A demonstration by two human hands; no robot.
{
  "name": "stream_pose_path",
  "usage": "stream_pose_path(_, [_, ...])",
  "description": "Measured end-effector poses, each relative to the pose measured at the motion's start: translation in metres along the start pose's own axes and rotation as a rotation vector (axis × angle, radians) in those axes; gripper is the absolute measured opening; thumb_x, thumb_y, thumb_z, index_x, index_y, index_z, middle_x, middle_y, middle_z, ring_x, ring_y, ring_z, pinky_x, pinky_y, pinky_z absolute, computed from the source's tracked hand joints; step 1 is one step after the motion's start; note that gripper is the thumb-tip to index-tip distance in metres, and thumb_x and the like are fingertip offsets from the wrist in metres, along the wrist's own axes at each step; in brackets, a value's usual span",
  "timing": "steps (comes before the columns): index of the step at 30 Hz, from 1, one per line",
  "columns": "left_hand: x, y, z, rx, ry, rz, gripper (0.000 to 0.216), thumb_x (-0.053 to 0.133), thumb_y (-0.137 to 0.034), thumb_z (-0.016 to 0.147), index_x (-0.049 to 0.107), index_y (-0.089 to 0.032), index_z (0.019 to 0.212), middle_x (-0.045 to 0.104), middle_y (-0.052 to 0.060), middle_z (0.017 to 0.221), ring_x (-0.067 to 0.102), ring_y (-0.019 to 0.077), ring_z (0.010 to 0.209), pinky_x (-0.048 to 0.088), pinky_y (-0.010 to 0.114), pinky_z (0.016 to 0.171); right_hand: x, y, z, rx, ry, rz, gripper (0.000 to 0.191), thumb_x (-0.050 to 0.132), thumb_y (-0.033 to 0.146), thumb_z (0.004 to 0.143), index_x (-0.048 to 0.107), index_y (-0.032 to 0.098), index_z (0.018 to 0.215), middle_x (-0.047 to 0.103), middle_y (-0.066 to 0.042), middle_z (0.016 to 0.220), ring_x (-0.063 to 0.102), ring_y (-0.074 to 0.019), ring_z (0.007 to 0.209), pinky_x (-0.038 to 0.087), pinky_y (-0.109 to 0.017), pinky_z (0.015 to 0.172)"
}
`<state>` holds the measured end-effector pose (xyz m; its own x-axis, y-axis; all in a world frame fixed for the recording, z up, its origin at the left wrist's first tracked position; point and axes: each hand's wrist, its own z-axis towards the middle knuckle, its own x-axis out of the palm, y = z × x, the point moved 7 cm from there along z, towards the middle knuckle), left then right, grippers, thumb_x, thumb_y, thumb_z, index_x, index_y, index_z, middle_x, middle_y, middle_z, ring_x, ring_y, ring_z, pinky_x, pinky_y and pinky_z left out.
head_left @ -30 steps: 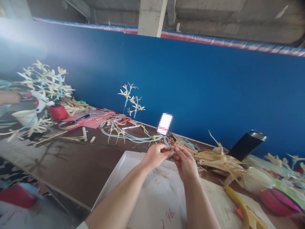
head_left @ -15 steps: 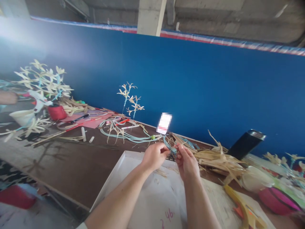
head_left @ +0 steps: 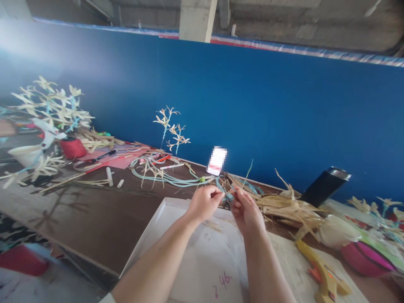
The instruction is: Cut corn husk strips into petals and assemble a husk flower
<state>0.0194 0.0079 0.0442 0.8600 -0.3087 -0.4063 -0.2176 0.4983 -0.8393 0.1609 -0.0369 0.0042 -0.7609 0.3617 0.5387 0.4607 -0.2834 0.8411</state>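
Observation:
My right hand [head_left: 248, 210] is closed in a pinch on a thin blue-green strip [head_left: 249, 170], whose free end sticks up above the fingers. Facing it, my left hand [head_left: 206, 203] has thumb and forefinger pressed together near the strip's lower end; what lies between those fingertips is too small to make out. Both hands hover over the far edge of a white box lid [head_left: 202, 261] with pink handwriting. Behind them lie blue ribbon scraps [head_left: 252, 187] and dry husk pieces [head_left: 284, 210].
A phone [head_left: 217, 161] leans at the blue partition [head_left: 268, 105]. To the right are a black flask [head_left: 326, 187], a yellow glue gun [head_left: 322, 269] and a pink pouch [head_left: 366, 257]. Leftward stand husk flowers [head_left: 52, 103], coiled pale-blue stems [head_left: 170, 182] and a red spool [head_left: 72, 148]. Someone's hand [head_left: 6, 127] shows far left.
The blue-green strip now stands up above my right fingers, where it was not visible before. My hands have barely shifted, and the view has tilted slightly.

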Motion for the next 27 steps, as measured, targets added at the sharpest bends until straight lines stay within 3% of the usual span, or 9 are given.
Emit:
stream_pose_path(12, [0.0012, 0.0023, -0.0014, -0.029, 0.027, -0.056, 0.027, 0.045, -0.036, 0.081, 0.061, -0.017, 0.069, 0.064, -0.001, 0.064, 0.055, 0.0113, 0.058, 0.036, 0.021, 0.056, 0.0078, 0.0042, -0.0039, -0.058, 0.014, -0.053, 0.026, 0.075, 0.027, 0.065, 0.069, 0.017, 0.089, 0.066, -0.004, 0.085, 0.04, -0.0035, 0.051, 0.036, -0.015, 0.042])
stream_pose_path(18, [-0.0017, -0.0006, -0.0011, 0.003, -0.018, 0.02, 0.027, 0.046, -0.036, 0.081, 0.062, -0.017, 0.071, 0.064, 0.0, 0.065, 0.055, 0.0125, 0.061, 0.035, 0.021, 0.056, 0.0071, 0.0054, -0.0041, -0.074, -0.024, -0.095, 0.031, 0.078, 0.031, 0.061, 0.069, 0.018, 0.087, 0.066, -0.004, 0.087, 0.041, -0.0042, 0.049, 0.036, -0.017, 0.041])
stream_pose_path(23, [-0.0015, -0.005, -0.0027, 0.055, -0.027, 0.088, 0.027, 0.046, -0.037, 0.081, 0.061, -0.018, 0.069, 0.064, 0.0, 0.064, 0.053, 0.0123, 0.06, 0.034, 0.021, 0.057, 0.0028, 0.0088, -0.0031, -0.127, -0.069, -0.08, 0.022, 0.076, 0.035, 0.063, 0.066, 0.018, 0.075, 0.065, -0.002, 0.084, 0.039, -0.0037, 0.048, 0.032, -0.016, 0.038])
stream_pose_path(27, [0.0012, -0.003, -0.0034, 0.029, 0.011, 0.055, 0.031, 0.042, -0.036, 0.083, 0.06, -0.018, 0.067, 0.064, 0.0, 0.062, 0.054, 0.0122, 0.058, 0.036, 0.021, 0.056, 0.0031, 0.0085, -0.0024, -0.121, -0.038, -0.094, 0.022, 0.074, 0.036, 0.065, 0.066, 0.019, 0.075, 0.063, -0.002, 0.088, 0.039, -0.0038, 0.049, 0.03, -0.016, 0.037])
